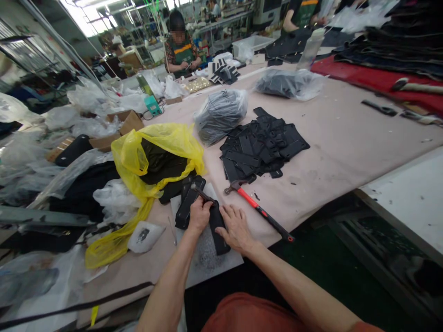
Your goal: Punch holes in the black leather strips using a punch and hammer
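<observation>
My left hand is closed around a dark rod-like metal tool, whose exact kind I cannot make out. Under it lies a long black strap piece on a pale board. My right hand rests flat along that piece's right edge, fingers stretched out and thumb on its surface. Left of the piece sits a small stack of similar black pieces. A hammer with a red and black handle lies on the table to the right of my right hand.
Beyond the hammer is a heap of flat black pieces. A yellow plastic bag holds dark material. Filled clear bags stand farther back. Clutter and plastic crowd the left side. Across the table a person works. The table edge runs at right.
</observation>
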`<state>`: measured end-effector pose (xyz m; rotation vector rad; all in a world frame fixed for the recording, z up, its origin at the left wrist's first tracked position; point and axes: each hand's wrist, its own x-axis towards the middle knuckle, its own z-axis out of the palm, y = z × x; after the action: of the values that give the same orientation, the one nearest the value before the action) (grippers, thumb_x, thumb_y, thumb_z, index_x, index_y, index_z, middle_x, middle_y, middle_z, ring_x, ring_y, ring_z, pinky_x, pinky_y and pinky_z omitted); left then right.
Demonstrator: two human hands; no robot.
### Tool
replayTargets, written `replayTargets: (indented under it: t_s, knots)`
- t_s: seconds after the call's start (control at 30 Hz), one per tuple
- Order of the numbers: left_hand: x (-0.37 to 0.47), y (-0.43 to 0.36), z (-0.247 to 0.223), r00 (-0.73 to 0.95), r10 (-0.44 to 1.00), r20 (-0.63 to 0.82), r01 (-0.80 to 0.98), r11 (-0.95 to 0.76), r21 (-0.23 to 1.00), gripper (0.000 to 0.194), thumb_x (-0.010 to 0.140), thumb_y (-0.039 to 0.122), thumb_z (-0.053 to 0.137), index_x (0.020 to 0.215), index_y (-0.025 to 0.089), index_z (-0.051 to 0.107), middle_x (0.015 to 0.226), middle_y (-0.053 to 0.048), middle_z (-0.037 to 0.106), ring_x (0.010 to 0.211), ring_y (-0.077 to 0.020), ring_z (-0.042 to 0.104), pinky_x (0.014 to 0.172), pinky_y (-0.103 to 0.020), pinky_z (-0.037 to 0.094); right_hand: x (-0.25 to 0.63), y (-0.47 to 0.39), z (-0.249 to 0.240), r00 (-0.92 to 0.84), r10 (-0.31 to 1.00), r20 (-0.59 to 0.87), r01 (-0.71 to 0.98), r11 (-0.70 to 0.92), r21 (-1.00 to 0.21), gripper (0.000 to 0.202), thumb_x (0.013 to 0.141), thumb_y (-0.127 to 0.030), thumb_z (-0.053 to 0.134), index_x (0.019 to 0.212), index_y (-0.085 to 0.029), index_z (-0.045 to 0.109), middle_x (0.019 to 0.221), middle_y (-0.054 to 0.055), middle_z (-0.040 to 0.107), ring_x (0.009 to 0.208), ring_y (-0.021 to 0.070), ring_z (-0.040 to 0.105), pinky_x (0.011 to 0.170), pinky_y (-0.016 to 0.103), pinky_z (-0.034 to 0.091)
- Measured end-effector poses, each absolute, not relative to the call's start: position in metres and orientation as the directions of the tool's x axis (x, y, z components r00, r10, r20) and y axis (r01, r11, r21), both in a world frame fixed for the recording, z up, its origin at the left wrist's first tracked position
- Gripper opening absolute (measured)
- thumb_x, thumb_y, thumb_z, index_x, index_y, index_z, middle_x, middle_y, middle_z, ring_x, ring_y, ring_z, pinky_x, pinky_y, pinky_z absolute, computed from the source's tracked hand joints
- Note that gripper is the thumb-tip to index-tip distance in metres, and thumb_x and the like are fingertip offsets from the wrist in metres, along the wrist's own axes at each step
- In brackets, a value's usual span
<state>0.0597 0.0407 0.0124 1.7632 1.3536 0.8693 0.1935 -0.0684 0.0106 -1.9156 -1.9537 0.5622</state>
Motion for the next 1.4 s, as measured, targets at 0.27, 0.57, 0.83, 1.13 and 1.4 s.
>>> replayTargets:
  t_s: [0.27,0.57,0.83,1.13,1.4]
  knots:
    - [0.040,0.025,0.015,0.087,0.996,0.019,0.396,-0.052,0.917,0.018,0.081,0.027,0.058,0.092,0.016,0.068,0.087,-0.005,0.073,0.082,-0.0190,0.067,0.079,-0.031,0.053,0.193,-0.068,0.006,0.001,0.999,-0.040,0.853,-0.022,-0.522,0.069,0.085,-0.043,0.055,0.146,-0.018,0.034,0.151,0.011,0.036,0.139,0.0334,0.023,0.111,0.054,0.014]
    - [0.041,-0.015,0.004,0.086,0.986,0.141,0.451,-0.165,0.877,0.018,0.084,0.022,0.054,0.094,0.019,0.069,0.095,-0.005,0.072,0.092,-0.0198,0.066,0.088,-0.033,0.052,0.198,-0.044,0.011,0.018,0.997,0.079,0.825,0.030,-0.564,0.049,0.084,-0.033,0.058,0.132,-0.023,0.050,0.141,0.012,0.045,0.131,0.0305,0.033,0.108,0.054,0.019]
    - [0.042,-0.015,0.004,0.072,0.981,0.181,0.455,-0.193,0.869,0.018,0.085,0.020,0.053,0.094,0.019,0.068,0.093,-0.006,0.071,0.089,-0.0196,0.067,0.084,-0.033,0.053,0.193,-0.014,0.010,0.088,0.986,0.143,0.793,0.018,-0.609,0.020,0.083,-0.020,0.057,0.100,-0.023,0.066,0.122,0.008,0.056,0.115,0.0246,0.045,0.099,0.043,0.028]
    - [0.041,-0.016,0.004,0.048,0.983,0.175,0.481,-0.176,0.859,0.017,0.085,0.019,0.053,0.095,0.019,0.067,0.093,-0.006,0.072,0.090,-0.0211,0.068,0.085,-0.034,0.053,0.183,-0.010,0.010,0.090,0.984,0.154,0.801,0.021,-0.598,0.012,0.085,-0.019,0.049,0.086,-0.019,0.061,0.119,0.010,0.056,0.110,0.0243,0.046,0.098,0.041,0.031]
    - [0.040,-0.016,0.002,0.046,0.986,0.157,0.452,-0.161,0.877,0.017,0.085,0.017,0.053,0.095,0.019,0.067,0.092,-0.005,0.072,0.088,-0.0203,0.068,0.083,-0.033,0.053,0.239,-0.060,0.026,0.208,0.973,0.098,0.588,-0.044,-0.808,0.020,0.088,-0.024,0.042,0.101,-0.020,0.056,0.083,0.003,0.064,0.077,0.0176,0.060,0.074,0.030,0.046]
